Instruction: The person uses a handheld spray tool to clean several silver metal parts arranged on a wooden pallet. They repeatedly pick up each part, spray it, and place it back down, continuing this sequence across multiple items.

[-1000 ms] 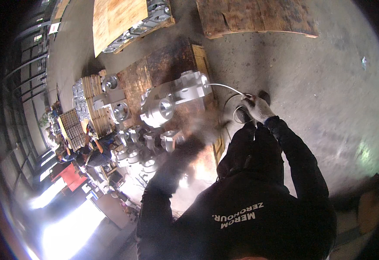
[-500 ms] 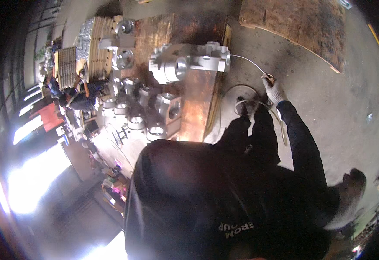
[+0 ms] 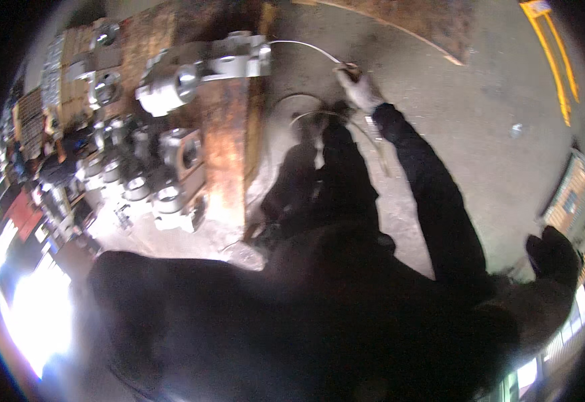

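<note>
My right hand [image 3: 359,88], in a pale glove and dark sleeve, reaches forward beyond my legs. Its fingers are closed around a thin, pale, bent wire or tube [image 3: 309,45]. The far end of that line meets the right end of a large grey metal casting [image 3: 232,63], which rests on a board-covered surface. Whether it enters the casting or only touches it, I cannot tell. Nearer my feet, a pale hose-like loop [image 3: 366,130] curves above the floor; its link to the held line is unclear. My left hand does not show.
Rusty brown boards [image 3: 222,154] run along the left of my legs. Several smaller grey castings [image 3: 172,194] stand beyond them. A brown sheet [image 3: 413,23] lies at the far side. Yellow bars [image 3: 553,63] and a pallet-like stack [image 3: 567,187] are at the right.
My view has swung, so the casting, boards and hand all appear farther left and higher. My right hand keeps its hold on the thin line, which still reaches the casting.
</note>
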`<act>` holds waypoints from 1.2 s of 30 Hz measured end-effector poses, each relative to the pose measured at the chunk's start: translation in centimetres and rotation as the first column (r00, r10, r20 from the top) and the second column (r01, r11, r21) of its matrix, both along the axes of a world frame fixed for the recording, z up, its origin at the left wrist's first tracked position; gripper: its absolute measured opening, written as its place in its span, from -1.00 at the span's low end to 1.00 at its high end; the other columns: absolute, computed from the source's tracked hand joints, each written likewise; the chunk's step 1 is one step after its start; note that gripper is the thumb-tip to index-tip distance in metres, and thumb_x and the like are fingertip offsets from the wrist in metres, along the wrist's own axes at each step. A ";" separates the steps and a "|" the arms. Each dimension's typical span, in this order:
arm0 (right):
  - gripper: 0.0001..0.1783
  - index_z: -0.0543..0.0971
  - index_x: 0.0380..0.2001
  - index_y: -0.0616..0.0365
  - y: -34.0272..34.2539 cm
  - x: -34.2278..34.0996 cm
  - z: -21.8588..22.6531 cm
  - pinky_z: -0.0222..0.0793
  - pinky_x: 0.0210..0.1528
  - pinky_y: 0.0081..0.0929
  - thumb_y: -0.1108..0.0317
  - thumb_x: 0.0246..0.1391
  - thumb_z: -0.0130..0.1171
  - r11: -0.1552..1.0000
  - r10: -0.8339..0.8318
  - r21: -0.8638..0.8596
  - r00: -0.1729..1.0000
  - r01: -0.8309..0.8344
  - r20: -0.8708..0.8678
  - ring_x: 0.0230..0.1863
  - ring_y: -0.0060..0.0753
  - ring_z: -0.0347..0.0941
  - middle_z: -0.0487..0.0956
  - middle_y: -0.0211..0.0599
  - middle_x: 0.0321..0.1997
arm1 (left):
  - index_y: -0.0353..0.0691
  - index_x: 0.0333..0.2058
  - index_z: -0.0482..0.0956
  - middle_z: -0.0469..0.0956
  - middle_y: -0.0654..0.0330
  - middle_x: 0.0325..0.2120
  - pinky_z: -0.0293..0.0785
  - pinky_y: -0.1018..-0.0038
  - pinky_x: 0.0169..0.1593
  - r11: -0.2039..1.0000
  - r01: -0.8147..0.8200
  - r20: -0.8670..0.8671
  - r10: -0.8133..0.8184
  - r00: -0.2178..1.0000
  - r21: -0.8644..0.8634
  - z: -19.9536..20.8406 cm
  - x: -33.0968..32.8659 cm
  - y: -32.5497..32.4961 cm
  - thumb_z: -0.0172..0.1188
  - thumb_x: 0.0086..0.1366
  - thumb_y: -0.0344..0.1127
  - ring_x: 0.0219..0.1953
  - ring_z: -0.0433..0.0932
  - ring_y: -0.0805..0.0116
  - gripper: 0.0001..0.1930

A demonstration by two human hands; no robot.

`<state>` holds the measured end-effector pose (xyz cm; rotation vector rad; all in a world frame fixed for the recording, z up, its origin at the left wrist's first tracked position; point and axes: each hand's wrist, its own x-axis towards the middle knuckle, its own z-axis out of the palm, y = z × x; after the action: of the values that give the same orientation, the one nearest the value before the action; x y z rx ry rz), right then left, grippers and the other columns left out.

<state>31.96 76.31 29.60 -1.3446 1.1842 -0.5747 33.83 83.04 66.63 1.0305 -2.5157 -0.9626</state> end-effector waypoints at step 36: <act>-0.75 0.56 -0.12 0.26 3.8 7.1 35.4 0.33 -0.56 -0.61 0.32 0.24 0.14 0.896 0.363 0.267 0.932 -0.354 0.019 -0.60 -0.70 0.36 0.51 -0.42 -0.48 | -0.10 0.19 0.38 0.27 -0.10 0.24 0.08 0.11 0.35 0.682 -0.595 0.516 0.723 0.459 -0.425 -15.4 50.9 -3.4 0.11 0.24 0.13 0.33 0.14 -0.11 -0.37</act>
<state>39.08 80.13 65.04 -1.2993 0.9647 -0.1220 84.77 79.59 51.27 2.3664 -2.1521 -0.0920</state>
